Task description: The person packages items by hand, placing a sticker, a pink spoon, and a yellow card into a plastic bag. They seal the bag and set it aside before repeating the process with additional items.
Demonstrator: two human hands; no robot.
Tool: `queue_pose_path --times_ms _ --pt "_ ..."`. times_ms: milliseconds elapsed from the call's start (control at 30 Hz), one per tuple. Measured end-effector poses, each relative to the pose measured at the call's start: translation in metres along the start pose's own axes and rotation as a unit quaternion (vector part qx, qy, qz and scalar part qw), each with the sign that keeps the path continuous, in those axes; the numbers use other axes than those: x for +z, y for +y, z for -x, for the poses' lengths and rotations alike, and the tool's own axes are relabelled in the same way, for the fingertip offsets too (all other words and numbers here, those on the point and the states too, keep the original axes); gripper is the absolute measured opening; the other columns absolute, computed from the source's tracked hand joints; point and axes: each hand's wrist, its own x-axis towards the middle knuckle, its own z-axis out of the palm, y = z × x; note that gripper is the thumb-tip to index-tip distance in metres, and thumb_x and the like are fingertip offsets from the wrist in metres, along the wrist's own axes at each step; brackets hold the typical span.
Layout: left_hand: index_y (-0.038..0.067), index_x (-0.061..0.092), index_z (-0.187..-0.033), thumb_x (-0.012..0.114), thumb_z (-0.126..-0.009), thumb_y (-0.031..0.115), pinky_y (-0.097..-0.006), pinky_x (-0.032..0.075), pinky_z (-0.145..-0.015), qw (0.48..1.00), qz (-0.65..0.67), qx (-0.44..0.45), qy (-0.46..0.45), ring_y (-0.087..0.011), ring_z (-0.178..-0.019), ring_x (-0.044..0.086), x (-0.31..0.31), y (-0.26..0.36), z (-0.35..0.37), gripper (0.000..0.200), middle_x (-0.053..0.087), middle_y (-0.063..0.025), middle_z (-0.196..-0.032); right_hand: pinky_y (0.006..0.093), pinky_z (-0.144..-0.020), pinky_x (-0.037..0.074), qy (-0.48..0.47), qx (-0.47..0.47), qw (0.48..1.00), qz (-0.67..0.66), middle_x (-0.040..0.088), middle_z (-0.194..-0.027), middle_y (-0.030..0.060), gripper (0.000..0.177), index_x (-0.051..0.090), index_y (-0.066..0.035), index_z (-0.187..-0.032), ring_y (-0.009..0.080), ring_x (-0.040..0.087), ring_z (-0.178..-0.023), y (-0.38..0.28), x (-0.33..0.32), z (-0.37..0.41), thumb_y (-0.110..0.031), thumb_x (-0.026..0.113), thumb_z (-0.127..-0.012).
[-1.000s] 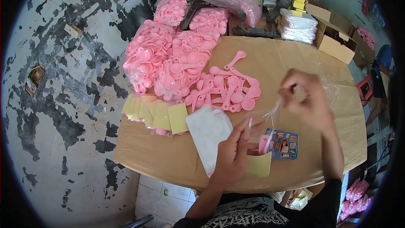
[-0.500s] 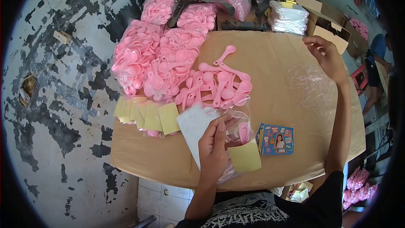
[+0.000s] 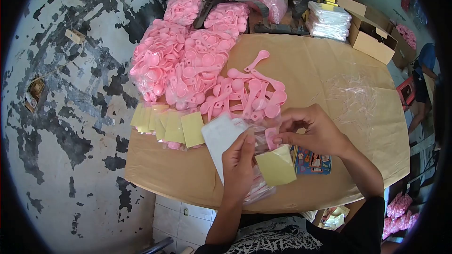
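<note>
1. At the left edge of the table [image 3: 320, 66] we see a row of yellow cards [image 3: 169, 127], overlapping and lying in front of the bagged pink spoons [image 3: 179, 61].
2. Loose pink spoons [image 3: 249, 96] lie in a heap just behind the hands, and a white stack [image 3: 219, 136] lies beside the left hand [image 3: 238, 164].
3. The left hand has its fingers clamped on a clear packet [image 3: 262, 142], thumb on the front. The packet is held just above the near table edge and holds a pink spoon [image 3: 270, 137] and a yellow card [image 3: 277, 169].
4. The right hand [image 3: 315, 131] has its fingertips pinched together at the packet's upper edge, beside the spoon.
5. A printed card [image 3: 313, 162] lies on the table, partly under the right wrist.
6. Risk, as we judge it: the thin film may slip or crumple in the pinch, tilting the yellow card or letting the spoon slide out. The right wrist may also sweep the printed card towards the table edge.
</note>
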Motion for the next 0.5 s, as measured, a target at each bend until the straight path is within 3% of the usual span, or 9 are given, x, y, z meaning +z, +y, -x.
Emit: queue_pose_path --times_ms 67,133,233,433,500 --pt "-0.003 0.056 -0.126 0.045 -0.102 0.020 -0.0182 0.044 -0.065 1.000 -0.011 0.023 0.018 -0.0029 -0.076 0.052 0.003 0.003 0.000 0.035 0.060 0.0009 -0.088 0.0253 -0.073 0.052 -0.025 -0.014 1.000 -0.011 0.069 -0.087 0.0053 0.025 0.065 -0.002 -0.109 0.0080 0.064 -0.079 0.005 -0.003 -0.001 -0.003 0.069 -0.085" --pt "-0.003 0.054 -0.128 0.046 -0.102 0.020 -0.0187 0.045 -0.067 0.999 -0.001 0.036 0.026 -0.0036 -0.077 0.053 0.008 0.007 0.002 0.036 0.061 -0.0001 -0.090 0.0254 -0.074 0.052 -0.077 0.000 0.997 -0.029 0.069 -0.089 0.0055 0.026 0.065 -0.002 -0.110 0.0083 0.064 -0.080 0.005 -0.004 -0.003 -0.003 0.069 -0.085" --pt "-0.003 0.053 -0.129 0.046 -0.101 0.020 -0.0191 0.046 -0.069 0.999 0.008 0.034 0.017 -0.0044 -0.079 0.054 0.005 0.007 0.001 0.037 0.062 -0.0020 -0.095 0.0252 -0.074 0.052 -0.032 0.061 0.998 -0.006 0.070 -0.089 0.0057 0.023 0.066 -0.002 -0.108 0.0084 0.065 -0.081 -0.009 0.001 -0.002 -0.004 0.069 -0.085" --pt "-0.004 0.053 -0.129 0.046 -0.102 0.021 -0.0203 0.048 -0.070 0.997 0.069 0.014 0.012 -0.0044 -0.081 0.055 0.011 0.010 0.001 0.037 0.063 -0.0030 -0.097 0.0248 -0.077 0.053 -0.105 0.010 0.994 0.018 0.070 -0.097 0.0073 0.020 0.066 0.000 -0.108 0.0089 0.064 -0.088 -0.003 -0.003 -0.003 -0.007 0.065 -0.089" --pt "-0.004 0.053 -0.128 0.046 -0.102 0.021 -0.0208 0.048 -0.071 0.997 0.076 0.005 -0.005 -0.0048 -0.082 0.056 0.008 0.009 0.002 0.037 0.063 -0.0033 -0.096 0.0250 -0.077 0.053 -0.079 0.003 0.997 -0.001 0.070 -0.096 0.0076 0.020 0.066 0.000 -0.107 0.0088 0.064 -0.086 -0.005 -0.004 -0.002 -0.006 0.065 -0.089"
